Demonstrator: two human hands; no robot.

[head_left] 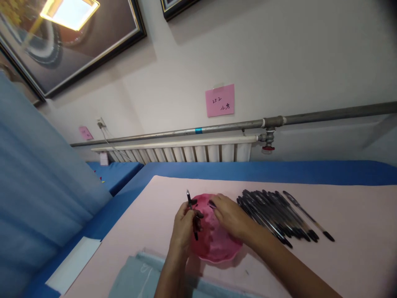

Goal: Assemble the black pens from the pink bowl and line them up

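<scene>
My left hand (186, 225) is closed round a black pen (189, 198) that stands nearly upright, its tip end pointing up. Dark smudges show on the fingers of this hand. My right hand (228, 213) reaches over the far side of a pink scalloped dish (217, 249), fingers bent together. Something small and dark shows at its fingertips, too small to name. The dish lies beneath both hands, and they hide part of its inside. To the right lie several black pens (273, 211) side by side, with a single pen (308, 216) slightly apart.
A pink sheet (356, 265) covers the blue bed (310, 169). Light blue cloth (133, 277) lies at the near edge, and a white sheet (74, 265) at the left. A blue curtain (40, 186) hangs left. Behind are a radiator (198, 151) and a pipe (335, 113).
</scene>
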